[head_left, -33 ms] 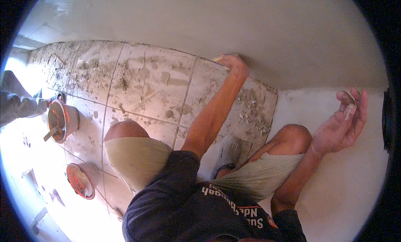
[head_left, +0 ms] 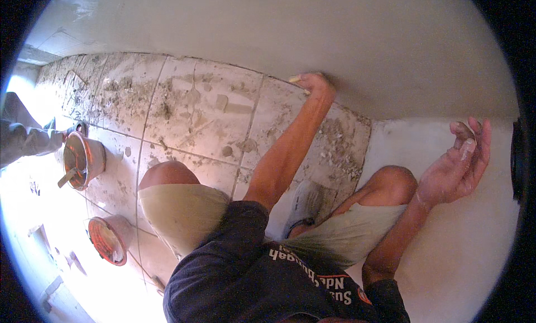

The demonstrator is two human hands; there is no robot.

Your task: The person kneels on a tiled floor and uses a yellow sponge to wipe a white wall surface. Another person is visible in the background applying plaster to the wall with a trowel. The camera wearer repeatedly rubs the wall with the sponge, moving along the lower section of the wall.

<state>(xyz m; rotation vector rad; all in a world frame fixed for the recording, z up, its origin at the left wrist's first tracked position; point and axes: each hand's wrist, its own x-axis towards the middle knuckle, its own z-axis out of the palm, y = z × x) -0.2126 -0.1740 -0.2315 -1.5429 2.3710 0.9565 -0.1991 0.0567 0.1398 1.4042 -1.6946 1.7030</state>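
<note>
My left hand reaches forward to the foot of the grey plastered wall, where it meets the tiled floor. Its fingers are closed round something with a small yellow end sticking out to the left; the rest is hidden behind the hand. Raised at the right, in front of the pale side wall, is my right hand. White smears mark its thumb. Thumb and curled fingers come together in a pinch, and whatever they may hold is too small to make out.
Dried mortar splashes and crumbs cover the floor tiles. At the left stand two orange-rimmed buckets, one with a tool leaning out, the other nearer. Another person's trousered leg is beside the farther bucket. My bent knees flank my left arm.
My left hand has shifted slightly to the right along the foot of the wall, with the yellow-ended thing in it. My right hand stays where it was.
</note>
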